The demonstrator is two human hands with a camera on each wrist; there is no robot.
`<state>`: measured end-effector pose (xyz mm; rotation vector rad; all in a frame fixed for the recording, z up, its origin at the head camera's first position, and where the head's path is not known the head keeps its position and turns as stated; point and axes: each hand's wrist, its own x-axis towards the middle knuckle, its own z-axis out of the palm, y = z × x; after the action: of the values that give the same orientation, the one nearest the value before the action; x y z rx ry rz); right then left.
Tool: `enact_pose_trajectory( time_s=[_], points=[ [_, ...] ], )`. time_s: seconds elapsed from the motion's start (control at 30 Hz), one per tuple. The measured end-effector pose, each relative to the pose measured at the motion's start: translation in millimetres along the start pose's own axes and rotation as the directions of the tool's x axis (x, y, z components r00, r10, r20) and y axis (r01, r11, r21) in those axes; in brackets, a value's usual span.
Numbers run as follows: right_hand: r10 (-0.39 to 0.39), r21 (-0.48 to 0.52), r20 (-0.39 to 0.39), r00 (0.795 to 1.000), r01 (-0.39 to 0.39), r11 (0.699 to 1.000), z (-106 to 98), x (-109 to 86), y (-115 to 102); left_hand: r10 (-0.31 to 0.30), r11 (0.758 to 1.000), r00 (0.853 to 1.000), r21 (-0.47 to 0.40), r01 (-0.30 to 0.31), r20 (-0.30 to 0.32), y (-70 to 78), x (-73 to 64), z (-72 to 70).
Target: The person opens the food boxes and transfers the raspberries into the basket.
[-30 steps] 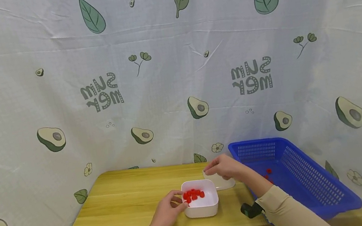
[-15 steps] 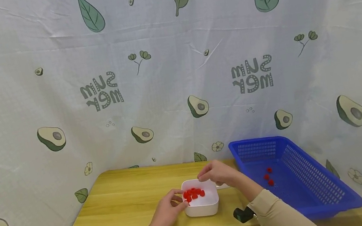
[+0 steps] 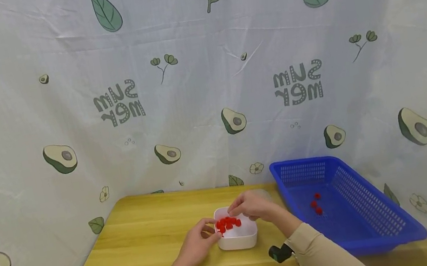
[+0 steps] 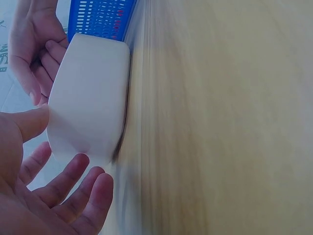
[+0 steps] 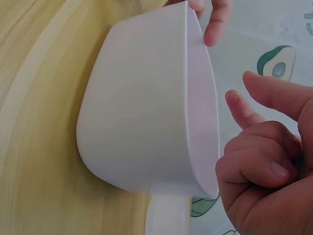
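Observation:
A white square box (image 3: pixel 238 242) stands on the wooden table, with several small red berry-like pieces (image 3: pixel 229 225) gathered toward its left side. My left hand (image 3: pixel 198 244) holds the box by its left side, thumb at the near corner and fingers around the wall; the left wrist view shows the fingertips (image 4: pixel 78 164) against it. Over the box's back right part is my right hand (image 3: pixel 253 206). In the right wrist view its thumb and index finger are apart with nothing between them, the other fingers curled beside the box's rim (image 5: pixel 187 98).
Right of the box stands a blue perforated basket (image 3: pixel 341 238) with a few red pieces (image 3: pixel 319 211) inside. A pale lid-like piece (image 3: pixel 264 194) lies behind my right hand, partly hidden. A patterned curtain (image 3: pixel 201 163) hangs behind the table.
My right hand has moved left from above the pale lid-like piece to above the box. The left hand stays at the box. More of the basket's red pieces show now than a second ago.

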<state>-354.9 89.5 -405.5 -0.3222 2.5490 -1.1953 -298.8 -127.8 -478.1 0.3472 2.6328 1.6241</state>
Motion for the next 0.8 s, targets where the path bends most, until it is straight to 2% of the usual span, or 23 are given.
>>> enact_pose_trajectory(
  time_s=[0.23, 0.5, 0.8],
  points=[
    [-0.04, 0.043, 0.046, 0.998, 0.038, 0.998, 3, 7.1, 1, 0.011, 1.0, 1.0, 0.01, -0.011, -0.005, 0.5, 5.8, -3.4],
    [-0.019, -0.071, 0.04, 0.999, 0.022, 0.997, 12, 9.8, 2, 0.043, 0.999, 0.999, 0.021, -0.043, -0.004, -3.0, 7.1, -2.5],
    [0.009, -0.135, 0.068, 0.998, 0.0, 0.991, 19, 8.8, 4, 0.017, 0.999, 1.0, 0.028, -0.018, 0.01, -3.6, 2.2, -1.4]
  ],
)
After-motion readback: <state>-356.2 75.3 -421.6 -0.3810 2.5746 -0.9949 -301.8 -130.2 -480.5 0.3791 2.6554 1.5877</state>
